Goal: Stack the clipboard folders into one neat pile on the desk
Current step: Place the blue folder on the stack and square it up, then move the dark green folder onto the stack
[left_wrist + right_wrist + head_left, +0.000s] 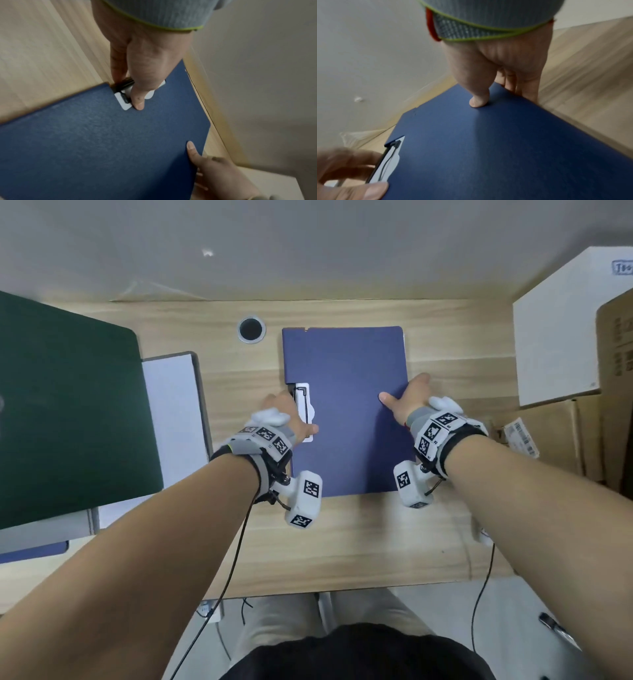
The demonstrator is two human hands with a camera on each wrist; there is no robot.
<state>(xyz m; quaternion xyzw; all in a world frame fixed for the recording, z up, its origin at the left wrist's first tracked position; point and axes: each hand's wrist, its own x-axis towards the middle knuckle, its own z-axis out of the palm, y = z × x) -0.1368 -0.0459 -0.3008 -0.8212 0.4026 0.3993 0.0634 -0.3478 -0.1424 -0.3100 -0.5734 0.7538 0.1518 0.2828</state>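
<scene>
A blue clipboard folder (346, 412) lies lengthwise in the middle of the wooden desk (342, 542), its white metal clip (305, 405) on the left edge. My left hand (291, 419) pinches that left edge at the clip (123, 101), thumb on top and fingers down the side. My right hand (407, 402) grips the right edge, thumb pressed on the cover (488, 148) and fingers curled under it. At the left sit a dark green folder (68, 405), a grey folder with a white sheet (171, 412) and a blue folder (34, 553) partly beneath them.
A round cable grommet (251, 328) is set into the desk behind the blue folder's left corner. A white box (565, 337) and cardboard boxes (616, 371) crowd the right side. The wall runs close behind. Wrist-camera cables hang over the desk's front edge.
</scene>
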